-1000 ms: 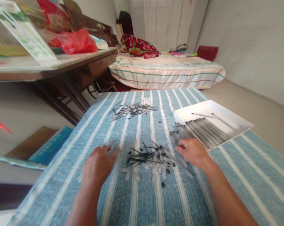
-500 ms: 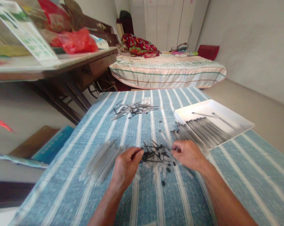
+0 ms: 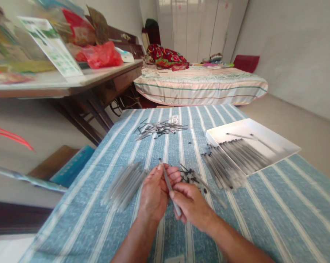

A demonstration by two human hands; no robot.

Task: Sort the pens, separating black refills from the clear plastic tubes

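Observation:
A grey pen tube with a dark tip point(image 3: 167, 179) slants between both hands over the striped cloth. My left hand point(image 3: 155, 188) holds its upper part, thumb near the dark end and palm turned up. Lower down, my right hand point(image 3: 191, 202) pinches the same tube between thumb and fingers. Partly hidden behind the right hand lies a loose pile of black and clear small parts point(image 3: 192, 177). Clear tubes point(image 3: 125, 186) lie bundled left of my left hand. Dark-tipped pens point(image 3: 222, 168) lie in a row on the right.
A white box lid point(image 3: 280, 140) with several pens stands at the right. Thin black rods and small parts point(image 3: 161, 128) lie farther back on the striped cloth point(image 3: 99, 204). Beyond are a side desk point(image 3: 104, 78) and a bed point(image 3: 203, 86).
Both hands have come together in front of the small-parts pile, and a pen tube is now held between them. The right hand has moved left, away from the pens. The view has shifted slightly.

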